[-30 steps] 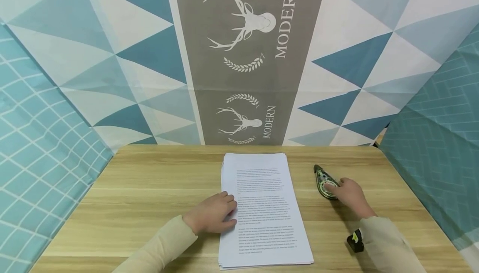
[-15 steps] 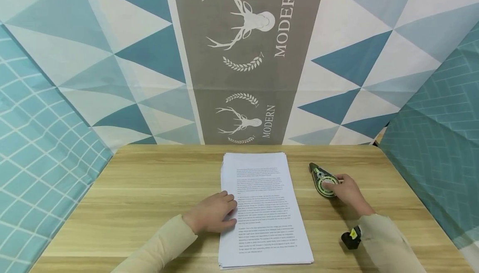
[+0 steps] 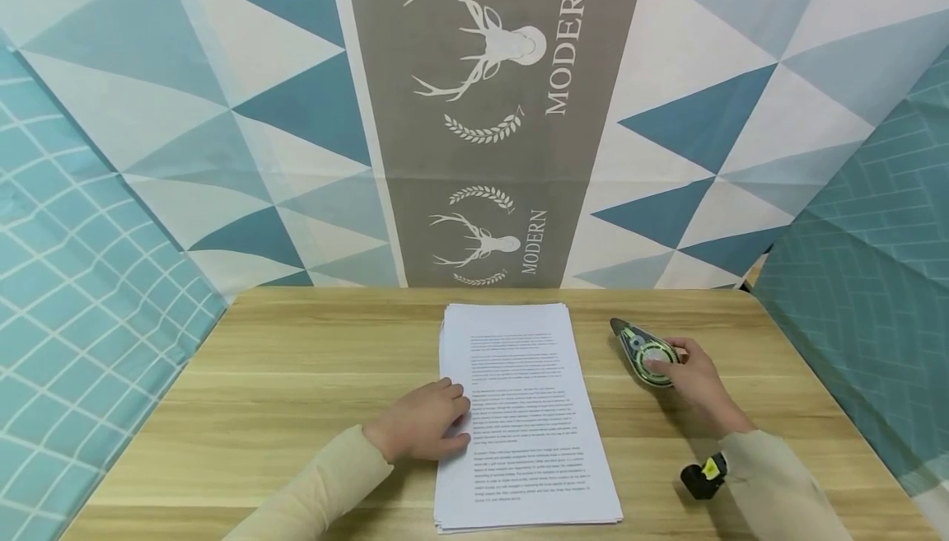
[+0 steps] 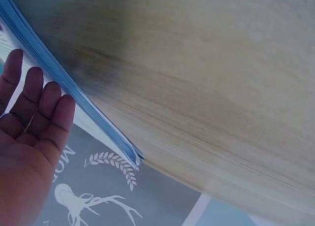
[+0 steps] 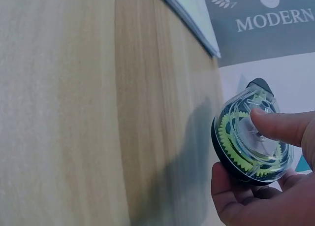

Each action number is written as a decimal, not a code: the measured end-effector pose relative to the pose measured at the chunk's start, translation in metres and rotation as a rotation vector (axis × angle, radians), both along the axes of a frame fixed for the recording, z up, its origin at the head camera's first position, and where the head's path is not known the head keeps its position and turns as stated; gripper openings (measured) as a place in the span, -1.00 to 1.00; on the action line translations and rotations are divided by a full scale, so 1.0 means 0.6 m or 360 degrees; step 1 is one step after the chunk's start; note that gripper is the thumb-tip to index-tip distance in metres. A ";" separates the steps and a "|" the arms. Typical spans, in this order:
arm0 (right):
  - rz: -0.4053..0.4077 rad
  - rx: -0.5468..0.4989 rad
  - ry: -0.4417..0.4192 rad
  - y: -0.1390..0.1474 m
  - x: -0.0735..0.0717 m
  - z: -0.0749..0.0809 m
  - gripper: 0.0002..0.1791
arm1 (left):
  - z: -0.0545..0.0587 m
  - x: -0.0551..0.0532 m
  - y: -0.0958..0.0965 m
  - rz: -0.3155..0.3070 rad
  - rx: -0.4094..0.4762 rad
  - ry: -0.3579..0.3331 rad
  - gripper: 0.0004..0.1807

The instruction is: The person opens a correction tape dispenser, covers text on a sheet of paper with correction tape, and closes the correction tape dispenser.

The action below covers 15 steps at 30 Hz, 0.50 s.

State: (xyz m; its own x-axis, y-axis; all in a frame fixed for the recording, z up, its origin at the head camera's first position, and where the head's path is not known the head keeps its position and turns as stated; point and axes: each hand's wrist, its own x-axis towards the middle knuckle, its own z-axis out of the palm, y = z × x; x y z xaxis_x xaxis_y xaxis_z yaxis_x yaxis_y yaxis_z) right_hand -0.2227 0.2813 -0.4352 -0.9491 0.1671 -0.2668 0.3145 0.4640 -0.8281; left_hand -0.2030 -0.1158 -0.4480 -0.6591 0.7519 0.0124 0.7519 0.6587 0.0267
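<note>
Wooden tabletop [image 3: 311, 352], right fingers [image 5: 224, 189] gripping correction tape [image 5: 243, 142], apart from paper edge [image 3: 591, 417]

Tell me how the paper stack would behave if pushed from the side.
The paper stack would probably shear into a slant, as its edges look uneven and no binding shows. Tipping seems unlikely, since it lies flat and low.

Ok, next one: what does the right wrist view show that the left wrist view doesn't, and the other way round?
Only the right wrist view: the right hand holding a clear-cased tape dispenser, thumb on its top, and the whole word MODERN.

Only the left wrist view: the left hand at the long edge of the paper stack, and a deer print with its antlers.

Both: the wooden table, part of the stack, and the gray backdrop panel.
</note>
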 end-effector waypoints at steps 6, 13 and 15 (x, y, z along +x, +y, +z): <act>0.0015 -0.0038 0.0065 -0.008 0.009 0.012 -0.31 | 0.007 0.005 -0.002 0.0027 -0.0008 -0.0012 -0.74; 0.0065 -0.0021 0.0105 -0.021 0.017 0.022 -0.32 | 0.013 0.006 -0.006 0.0032 0.0057 0.0005 -0.75; 0.0100 -0.0029 0.0108 -0.024 0.020 0.026 -0.32 | 0.014 0.005 -0.009 0.0043 0.0122 0.0010 -0.77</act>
